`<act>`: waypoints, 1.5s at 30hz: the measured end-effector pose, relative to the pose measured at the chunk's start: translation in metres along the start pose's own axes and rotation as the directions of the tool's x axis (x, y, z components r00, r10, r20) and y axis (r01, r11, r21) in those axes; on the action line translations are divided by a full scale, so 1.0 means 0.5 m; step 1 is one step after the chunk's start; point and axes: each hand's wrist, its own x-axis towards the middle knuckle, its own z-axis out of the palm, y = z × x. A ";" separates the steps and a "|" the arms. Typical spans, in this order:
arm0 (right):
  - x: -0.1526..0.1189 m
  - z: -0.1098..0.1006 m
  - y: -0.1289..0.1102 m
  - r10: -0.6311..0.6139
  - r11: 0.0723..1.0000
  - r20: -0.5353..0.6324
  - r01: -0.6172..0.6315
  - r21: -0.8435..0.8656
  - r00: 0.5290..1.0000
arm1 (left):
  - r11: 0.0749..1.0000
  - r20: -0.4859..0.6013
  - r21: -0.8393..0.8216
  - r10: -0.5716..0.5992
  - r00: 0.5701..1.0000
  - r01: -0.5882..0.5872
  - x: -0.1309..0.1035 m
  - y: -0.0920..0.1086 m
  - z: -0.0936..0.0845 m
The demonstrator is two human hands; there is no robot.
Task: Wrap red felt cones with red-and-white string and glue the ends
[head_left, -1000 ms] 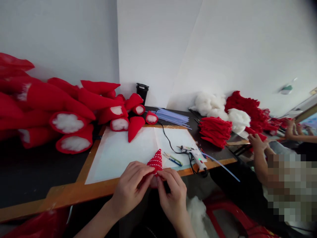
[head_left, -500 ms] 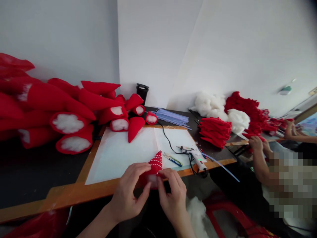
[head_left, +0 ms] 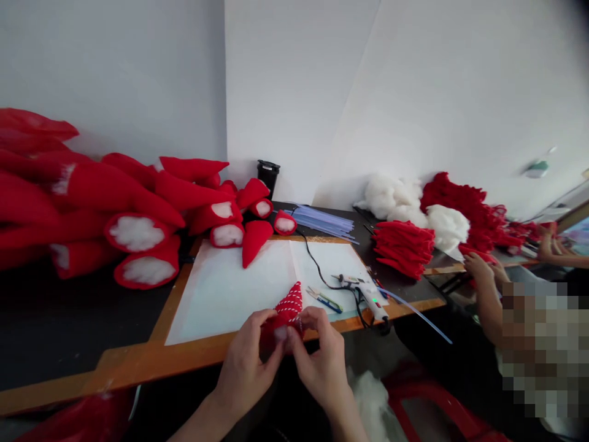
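Note:
Between my hands, at the table's front edge, is a small red felt cone [head_left: 289,304] wound with red-and-white cord, its tip pointing away from me. White stuffing [head_left: 280,332] shows at its wide end, which faces me. My left hand [head_left: 251,356] grips the cone's left rim between thumb and fingers. My right hand [head_left: 322,356] pinches the right side, its thumb at the stuffing and its fingers by the cord. Beyond the cone lie blue-handled thread snips [head_left: 326,300] and a white glue gun [head_left: 364,294] with a green light. The fingertips partly hide the rim.
Stuffed red cones [head_left: 142,236] are heaped at the left. White paper [head_left: 230,282] covers the board, with glue sticks [head_left: 324,222] behind it. A stack of red felt [head_left: 402,248] and white filling [head_left: 446,227] stand right. A co-worker's hands [head_left: 483,270] hold red felt farther right.
My right thumb has moved left onto the stuffing, and both hands have closed in around the cone's wide end. The whole view has shifted slightly.

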 end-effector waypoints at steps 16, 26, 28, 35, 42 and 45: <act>0.016 -0.020 -0.021 -0.066 0.989 0.149 0.045 0.142 0.987 | 0.939 -0.053 -0.115 0.320 0.946 -0.324 0.020 -0.004 -0.040; 0.025 -0.020 -0.023 -0.030 0.985 0.169 0.000 0.173 0.985 | 0.864 0.098 -0.035 0.503 0.859 -0.502 0.051 -0.043 -0.055; 0.025 -0.018 -0.023 -0.018 0.981 0.170 -0.016 0.194 0.985 | 0.881 0.078 -0.056 0.474 0.877 -0.471 0.049 -0.045 -0.049; 0.012 -0.006 -0.009 0.076 0.967 0.078 -0.092 0.237 0.994 | 0.910 0.023 -0.099 0.406 0.914 -0.402 0.042 -0.048 -0.032; 0.004 -0.016 -0.013 -0.159 0.987 0.106 0.157 0.035 0.981 | 0.915 -0.029 -0.107 0.389 0.921 -0.390 0.041 -0.043 -0.035; 0.001 -0.009 -0.008 -0.200 0.977 0.145 0.208 -0.041 0.969 | 0.914 -0.053 -0.121 0.384 0.922 -0.387 0.040 -0.040 -0.038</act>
